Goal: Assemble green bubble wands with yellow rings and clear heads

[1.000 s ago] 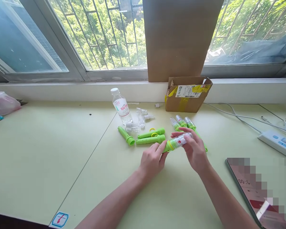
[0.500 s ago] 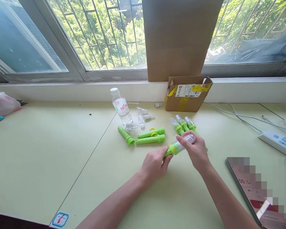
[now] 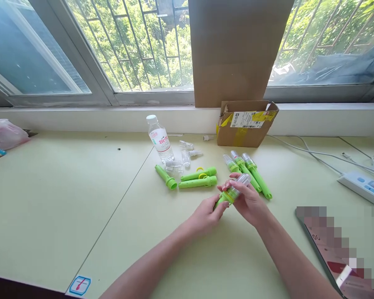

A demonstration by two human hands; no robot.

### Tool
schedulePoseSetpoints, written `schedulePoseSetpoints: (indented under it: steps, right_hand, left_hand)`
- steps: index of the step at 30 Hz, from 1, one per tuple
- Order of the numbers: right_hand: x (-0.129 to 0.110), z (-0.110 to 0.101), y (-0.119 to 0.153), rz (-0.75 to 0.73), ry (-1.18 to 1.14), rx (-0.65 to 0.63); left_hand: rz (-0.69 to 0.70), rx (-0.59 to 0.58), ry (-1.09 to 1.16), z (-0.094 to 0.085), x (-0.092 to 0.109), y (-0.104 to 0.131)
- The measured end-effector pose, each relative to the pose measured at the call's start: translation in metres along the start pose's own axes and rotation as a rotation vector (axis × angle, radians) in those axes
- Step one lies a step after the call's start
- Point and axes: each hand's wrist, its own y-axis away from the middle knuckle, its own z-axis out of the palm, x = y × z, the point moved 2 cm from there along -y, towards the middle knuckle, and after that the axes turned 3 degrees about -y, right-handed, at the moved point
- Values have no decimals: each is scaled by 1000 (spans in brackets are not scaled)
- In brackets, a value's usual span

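My left hand (image 3: 210,211) is closed around the green handle of a tube (image 3: 225,199) with a clear ribbed cap (image 3: 243,180). Wrapped round the clear cap, just above a yellow ring, is my right hand (image 3: 247,201). The tube tilts up to the right over the table. Several similar green tubes with clear caps (image 3: 258,178) lie just beyond my right hand. To the left lie two uncapped green tubes (image 3: 198,182) with yellow rings (image 3: 202,176) beside them, and another green tube (image 3: 166,177). Loose clear caps (image 3: 174,167) rest behind these.
A water bottle (image 3: 161,139) stands behind the loose parts. An open cardboard box (image 3: 246,128) sits against the sill. At the right are a power strip (image 3: 363,187), cables (image 3: 314,151) and a phone (image 3: 330,253). A plastic bag (image 3: 6,133) lies far left.
My right hand has shifted its grip lower on the clear cap, with its fingers now curled round it near the yellow ring. My left hand stays on the green handle.
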Motion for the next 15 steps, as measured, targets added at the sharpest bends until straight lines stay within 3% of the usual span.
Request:
schedulePoseSetpoints:
  steps: [2, 4, 6, 9, 11, 13, 15]
  right_hand:
    - [3, 2, 0, -52, -5, 39]
    - [3, 4, 1, -71, -8, 35]
    - [1, 6, 3, -53, -25, -13]
    - [-5, 5, 6, -3, -98, -105]
    - [-8, 3, 6, 14, -140, -124]
    - [-8, 1, 4, 18, -141, -80]
    - [-4, 0, 0, 11, -119, 6]
  left_hand:
    - [92, 182, -214, 5, 1, 1]
    - [98, 194, -232, 9, 4, 3]
    - [12, 59, -59, 9, 8, 5]
    - [-236, -339, 300, 6, 15, 10]
    - [-305, -500, 422, 4, 20, 12]
    - [-306, -488, 408, 4, 20, 12]
    - [-249, -327, 255, 7, 16, 10]
